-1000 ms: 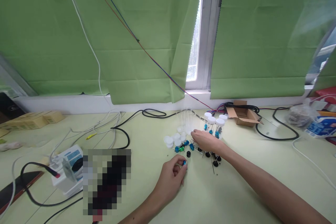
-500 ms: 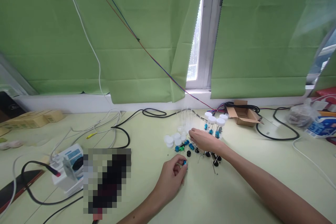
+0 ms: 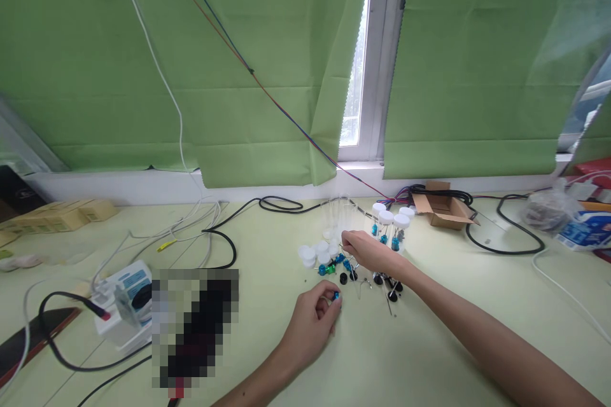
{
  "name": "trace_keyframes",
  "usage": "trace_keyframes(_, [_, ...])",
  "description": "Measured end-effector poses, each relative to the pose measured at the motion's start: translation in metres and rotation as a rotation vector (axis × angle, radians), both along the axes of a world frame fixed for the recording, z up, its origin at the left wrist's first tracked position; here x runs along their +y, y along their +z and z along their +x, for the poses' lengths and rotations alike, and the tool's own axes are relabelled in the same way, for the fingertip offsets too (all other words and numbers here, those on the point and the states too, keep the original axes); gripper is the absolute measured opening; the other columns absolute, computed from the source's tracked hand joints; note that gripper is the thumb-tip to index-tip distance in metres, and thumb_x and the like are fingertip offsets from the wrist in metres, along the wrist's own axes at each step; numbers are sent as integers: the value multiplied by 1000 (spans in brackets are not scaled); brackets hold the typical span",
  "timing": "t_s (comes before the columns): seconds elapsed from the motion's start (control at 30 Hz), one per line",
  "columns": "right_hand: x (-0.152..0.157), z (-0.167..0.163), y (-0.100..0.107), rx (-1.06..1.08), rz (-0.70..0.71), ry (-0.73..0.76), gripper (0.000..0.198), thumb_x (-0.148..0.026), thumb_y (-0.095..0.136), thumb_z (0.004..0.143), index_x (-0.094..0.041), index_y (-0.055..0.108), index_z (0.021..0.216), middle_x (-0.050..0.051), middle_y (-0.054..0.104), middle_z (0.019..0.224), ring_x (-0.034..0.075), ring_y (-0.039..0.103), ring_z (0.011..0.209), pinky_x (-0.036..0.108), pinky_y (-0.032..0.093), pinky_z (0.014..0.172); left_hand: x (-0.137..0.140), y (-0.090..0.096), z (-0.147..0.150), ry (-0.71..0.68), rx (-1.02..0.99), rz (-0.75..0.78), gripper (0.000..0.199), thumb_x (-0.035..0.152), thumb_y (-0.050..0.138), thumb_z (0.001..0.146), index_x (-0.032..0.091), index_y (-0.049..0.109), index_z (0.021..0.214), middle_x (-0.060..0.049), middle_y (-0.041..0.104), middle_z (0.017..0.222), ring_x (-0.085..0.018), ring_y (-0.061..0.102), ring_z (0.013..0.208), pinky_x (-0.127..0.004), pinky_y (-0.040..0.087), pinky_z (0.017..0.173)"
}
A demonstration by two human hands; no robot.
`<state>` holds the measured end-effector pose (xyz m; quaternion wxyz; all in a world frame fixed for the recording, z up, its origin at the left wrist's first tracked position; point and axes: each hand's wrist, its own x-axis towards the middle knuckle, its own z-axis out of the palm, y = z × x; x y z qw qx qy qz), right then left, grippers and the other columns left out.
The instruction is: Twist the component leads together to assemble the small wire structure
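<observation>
My left hand (image 3: 312, 315) is closed in a pinch around a small shiny blue piece (image 3: 337, 296), which shows at the fingertips just above the table. My right hand (image 3: 365, 248) has its fingers closed on what looks like a thin metal rod with a black round cap (image 3: 353, 276) at its lower end; the fingertips partly hide the rod. Between the hands lie a loose black cap (image 3: 343, 278) and several blue and green pieces (image 3: 330, 269). White round lids (image 3: 309, 258) are clustered behind them. More rods with black caps (image 3: 392, 296) lie beneath my right forearm.
Clear tubes (image 3: 341, 213) stand behind my right hand. White-lidded containers with blue pieces (image 3: 400, 222) stand to their right, near a small open cardboard box (image 3: 442, 211). Black cables run along the back; a white power strip (image 3: 124, 305) sits left on the pale table (image 3: 267, 280).
My right hand has shifted slightly left, and the black-capped rod by its fingers has moved left too. My left hand stays where it was with the blue piece.
</observation>
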<state>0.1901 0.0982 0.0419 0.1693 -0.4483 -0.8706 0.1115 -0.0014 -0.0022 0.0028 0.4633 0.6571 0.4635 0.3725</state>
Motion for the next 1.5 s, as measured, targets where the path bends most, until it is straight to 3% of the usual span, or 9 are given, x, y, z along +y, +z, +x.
trace_keyframes(0.33, [1, -2, 2, 92, 2, -1, 20, -11, 43, 92, -16, 56, 80, 5, 59, 79, 17, 52, 73, 25, 36, 66, -1, 1, 1, 0, 3, 4, 23, 42, 55, 86, 20, 60, 89, 2, 55, 68, -10, 50, 45, -21, 35, 44])
trace_keyframes(0.67, [-3, -5, 6, 148, 27, 20, 22, -12, 42, 92, -18, 52, 74, 2, 56, 72, 16, 49, 67, 24, 34, 61, -2, 2, 1, 12, 4, 4, 26, 45, 56, 84, 20, 62, 89, 2, 56, 66, -11, 50, 45, -21, 35, 44])
trace_keyframes(0.87, [-5, -6, 6, 176, 43, 3, 18, -15, 40, 94, -19, 50, 80, 3, 58, 76, 17, 50, 70, 25, 35, 64, -2, 1, 0, 5, 15, 1, 24, 43, 55, 86, 20, 61, 90, 3, 54, 64, -11, 49, 46, -21, 35, 44])
trace_keyframes(1.2, [-24, -15, 20, 195, -13, 54, 17, -15, 41, 94, -20, 51, 81, 0, 60, 69, 15, 51, 62, 23, 35, 58, -2, 1, 2, 95, -56, 6, 28, 46, 56, 85, 20, 60, 94, -1, 59, 77, -9, 50, 43, -21, 36, 42])
trace_keyframes(1.3, [-26, -16, 24, 225, -69, 81, 18, -16, 44, 92, -20, 52, 76, -1, 59, 64, 14, 50, 59, 22, 34, 55, -1, 0, 1, 118, -70, 8, 27, 45, 56, 85, 20, 60, 95, 0, 58, 75, -9, 50, 43, -20, 34, 40])
trace_keyframes(1.5, [-26, -17, 25, 312, -320, 98, 12, -20, 50, 88, -19, 57, 79, -2, 63, 62, 11, 49, 49, 21, 36, 49, 0, 1, 0, 131, -56, -11, 27, 45, 54, 86, 20, 60, 97, 2, 55, 67, -9, 48, 43, -19, 33, 39])
